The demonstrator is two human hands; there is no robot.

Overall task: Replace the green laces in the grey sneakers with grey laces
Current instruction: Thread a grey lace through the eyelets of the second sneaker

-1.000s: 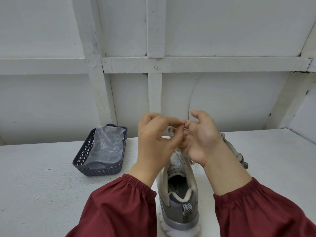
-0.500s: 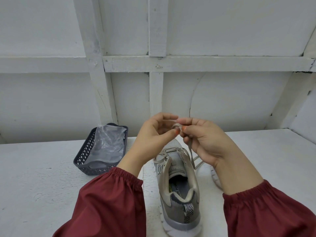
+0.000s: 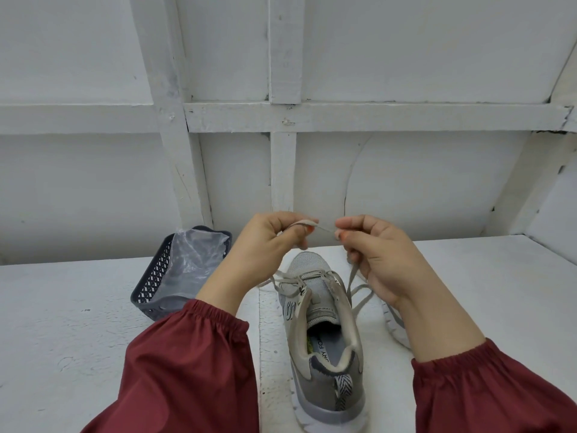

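A grey sneaker (image 3: 324,332) stands on the white table, heel toward me. A grey lace (image 3: 323,228) runs through its front eyelets, and its loose ends rise to my hands. My left hand (image 3: 265,245) pinches the lace above the toe. My right hand (image 3: 374,254) pinches the same lace a short way to the right, so a short stretch spans the gap between them. Another length of lace (image 3: 359,295) hangs from my right hand to the table. A second sneaker (image 3: 395,323) lies behind my right forearm, mostly hidden. No green lace is visible.
A dark perforated basket (image 3: 150,289) holding a clear plastic bag (image 3: 196,260) sits at the left rear of the white table (image 3: 62,323). A white panelled wall with beams stands close behind.
My hands have drawn apart and pulled back from over the sneaker, stretching a short piece of lace between them. The sneaker's toe and lacing now show.
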